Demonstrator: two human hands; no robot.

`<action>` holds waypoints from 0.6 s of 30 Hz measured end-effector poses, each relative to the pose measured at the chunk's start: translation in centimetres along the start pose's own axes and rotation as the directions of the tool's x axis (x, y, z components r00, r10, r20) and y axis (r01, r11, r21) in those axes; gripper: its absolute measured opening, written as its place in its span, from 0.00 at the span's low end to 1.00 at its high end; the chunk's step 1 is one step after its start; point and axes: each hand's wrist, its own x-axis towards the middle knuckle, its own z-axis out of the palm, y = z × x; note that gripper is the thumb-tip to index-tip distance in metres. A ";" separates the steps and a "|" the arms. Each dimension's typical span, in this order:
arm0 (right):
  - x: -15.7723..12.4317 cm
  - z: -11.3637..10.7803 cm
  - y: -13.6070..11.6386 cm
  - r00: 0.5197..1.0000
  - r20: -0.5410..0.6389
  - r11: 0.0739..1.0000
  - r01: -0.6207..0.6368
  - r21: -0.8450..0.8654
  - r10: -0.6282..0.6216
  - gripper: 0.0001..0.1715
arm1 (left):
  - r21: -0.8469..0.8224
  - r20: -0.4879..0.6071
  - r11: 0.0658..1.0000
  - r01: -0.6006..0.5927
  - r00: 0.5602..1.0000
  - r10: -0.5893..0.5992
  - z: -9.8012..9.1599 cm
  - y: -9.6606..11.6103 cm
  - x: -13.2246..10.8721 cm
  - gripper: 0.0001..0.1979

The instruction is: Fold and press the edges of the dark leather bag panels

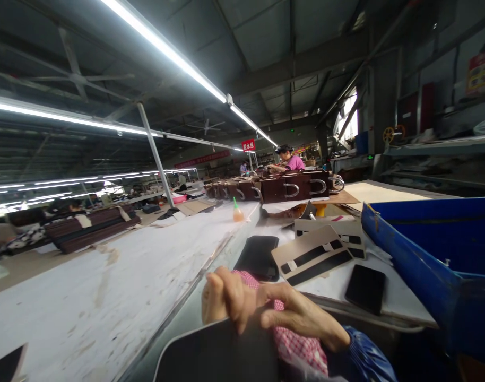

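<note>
Closest in: dark panel (pixel 214 355), flat w/ rounded corners, at the bottom of view, long axis running L–R across the body. Left hand (pixel 222 300) is on its top edge, fingers curled & pressed together over the rim. Right hand (pixel 302 318) comes in from the R, blue sleeve (pixel 365 358) behind it. Its fingers stretch toward the left hand, tips touching the same edge. Underside is hidden, so can't tell if it pinches. The hands meet on the panel's upper R part, left one nearer the middle. Red-checked cloth (pixel 300 350) lies under the right hand, btw wrist & panel.

Just beyond: black pouch (pixel 258 257), card templates (pixel 312 254) w/ black strips, small black slab (pixel 365 288), blue bin (pixel 425 249) at R.

Farther: glue bottle (pixel 237 213), row of brown bags (pixel 290 187), a co-worker in pink (pixel 293 162).
</note>
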 end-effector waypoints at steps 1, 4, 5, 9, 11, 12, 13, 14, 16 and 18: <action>-0.1 -0.2 0.2 1.000 -0.006 1.000 -0.018 -0.013 0.018 0.33 | -0.021 0.010 0.999 0.024 1.000 -0.024 -0.6 0.2 0.2 0.26; -0.9 -1.1 1.4 0.997 -0.040 0.991 -0.076 -0.108 0.072 0.24 | -0.097 0.035 0.987 0.127 0.992 -0.125 -2.6 0.6 -0.6 0.34; -1.3 -1.3 2.1 0.994 -0.060 0.983 -0.100 -0.154 0.092 0.20 | -0.124 0.036 0.977 0.175 0.984 -0.172 -3.4 0.6 -1.3 0.38; -2.3 -1.2 5.2 0.983 -0.107 0.933 -0.175 -0.313 0.149 0.13 | 0.051 0.054 0.945 0.323 0.944 -0.325 -6.9 -0.2 -4.7 0.40; -2.3 -0.6 6.6 0.986 -0.096 0.916 -0.165 -0.365 0.139 0.15 | 0.454 -0.052 0.842 0.293 0.951 -0.303 -8.3 -1.2 -5.4 0.35; -2.0 -0.3 7.1 0.989 -0.086 0.910 -0.144 -0.388 0.120 0.16 | 0.626 -0.114 0.727 0.281 0.956 -0.272 -8.8 -1.8 -5.5 0.31; -1.7 0.2 7.4 0.994 -0.067 0.906 -0.109 -0.410 0.089 0.16 | 0.748 -0.157 0.604 0.274 0.958 -0.240 -9.2 -2.4 -5.5 0.26; -1.3 0.7 7.6 0.998 -0.041 0.900 -0.062 -0.431 0.049 0.17 | 0.825 -0.168 0.505 0.254 0.963 -0.209 -9.4 -2.8 -5.5 0.22; -0.4 2.0 7.6 0.998 0.035 0.885 0.060 -0.461 -0.049 0.16 | 0.906 -0.092 0.400 0.141 0.986 -0.141 -9.5 -3.4 -5.4 0.17; 0.4 3.5 7.5 0.984 0.113 0.861 0.178 -0.477 -0.141 0.18 | 0.943 0.027 0.334 -0.004 0.998 -0.065 -9.3 -3.6 -5.6 0.15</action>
